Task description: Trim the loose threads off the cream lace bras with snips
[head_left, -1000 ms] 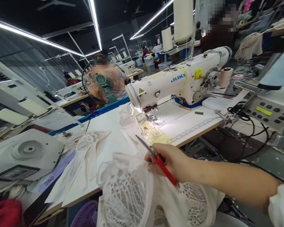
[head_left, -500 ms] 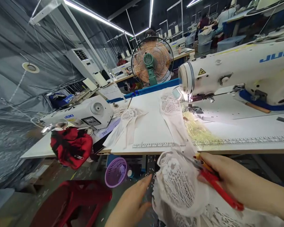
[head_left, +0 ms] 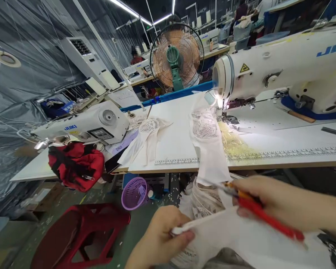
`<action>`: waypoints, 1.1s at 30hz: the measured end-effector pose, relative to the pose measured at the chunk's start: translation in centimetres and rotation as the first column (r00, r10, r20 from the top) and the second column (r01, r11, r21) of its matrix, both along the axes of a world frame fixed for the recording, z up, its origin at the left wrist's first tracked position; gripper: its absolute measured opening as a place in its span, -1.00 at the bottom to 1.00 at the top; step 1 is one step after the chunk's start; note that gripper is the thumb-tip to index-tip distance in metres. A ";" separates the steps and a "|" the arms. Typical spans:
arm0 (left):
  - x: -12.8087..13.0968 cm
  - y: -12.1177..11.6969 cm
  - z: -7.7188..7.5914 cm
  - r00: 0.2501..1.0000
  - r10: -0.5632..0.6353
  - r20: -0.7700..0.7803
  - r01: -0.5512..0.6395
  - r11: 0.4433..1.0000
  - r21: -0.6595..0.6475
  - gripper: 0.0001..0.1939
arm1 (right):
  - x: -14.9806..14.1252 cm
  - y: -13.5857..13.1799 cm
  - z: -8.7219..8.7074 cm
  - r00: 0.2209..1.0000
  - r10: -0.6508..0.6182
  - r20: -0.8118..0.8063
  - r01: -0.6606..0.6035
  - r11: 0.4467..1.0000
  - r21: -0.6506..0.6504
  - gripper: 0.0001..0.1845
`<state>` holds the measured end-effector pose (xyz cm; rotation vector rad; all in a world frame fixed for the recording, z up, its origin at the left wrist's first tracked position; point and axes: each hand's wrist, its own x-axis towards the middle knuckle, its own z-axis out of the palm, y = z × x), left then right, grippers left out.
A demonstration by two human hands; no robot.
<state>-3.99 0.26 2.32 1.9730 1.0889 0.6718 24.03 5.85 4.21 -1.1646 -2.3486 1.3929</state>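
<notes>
Bra, white and lace-panelled, is bunched below the front edge of the sewing table; the JUKI sewing machine stands beyond it, right of centre. Left hand: thumb and fingers pinching a folded edge of it. Right hand: fingers wrapped round the red-handled scissors, blades pointing left over the cloth. Blurred, so can't tell whether they're parted, or if that hand also has some fabric. A lace cup piece lies by the needle area, its plain band hanging over the table edge; can't tell if it's joined to the held one.

Step, my read: edge being spread for a snip, likely thread or link trimming. No cut visible. Next move probably calls for tensioning the edge with the left, setting blade tips right at the cut point, keeping lace and left fingertips clear.
</notes>
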 end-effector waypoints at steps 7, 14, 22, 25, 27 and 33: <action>-1.5 3.4 -2.6 0.977 0.103 -0.186 -0.156 0.942 -0.298 -0.71 | 0.7 5.8 -1.2 0.999 -0.032 0.012 0.033 0.990 -0.139 -0.83; 1.3 4.8 -1.5 0.991 -0.040 -0.128 0.010 0.974 -0.226 -0.75 | -0.5 6.2 -0.5 0.995 -0.002 -0.098 -0.021 0.972 -0.235 -0.84; 8.0 6.3 -1.9 0.842 0.283 0.459 -0.062 0.896 -0.439 -0.66 | -0.8 6.8 1.2 0.995 0.051 -0.091 -0.073 0.963 -0.259 -0.87; 8.1 6.8 -2.2 0.799 0.366 0.477 -0.049 0.831 -0.555 -0.63 | -0.4 7.5 1.0 0.997 0.046 -0.062 -0.059 0.972 -0.226 -0.87; 7.9 7.0 -2.4 0.785 0.397 0.476 -0.035 0.796 -0.604 -0.64 | -0.3 7.7 0.7 0.997 0.038 -0.069 -0.053 0.974 -0.221 -0.87; 8.2 7.2 -2.1 0.757 0.448 0.477 -0.032 0.754 -0.657 -0.66 | -0.4 7.7 0.8 0.988 0.055 -0.146 -0.089 0.966 -0.241 -0.90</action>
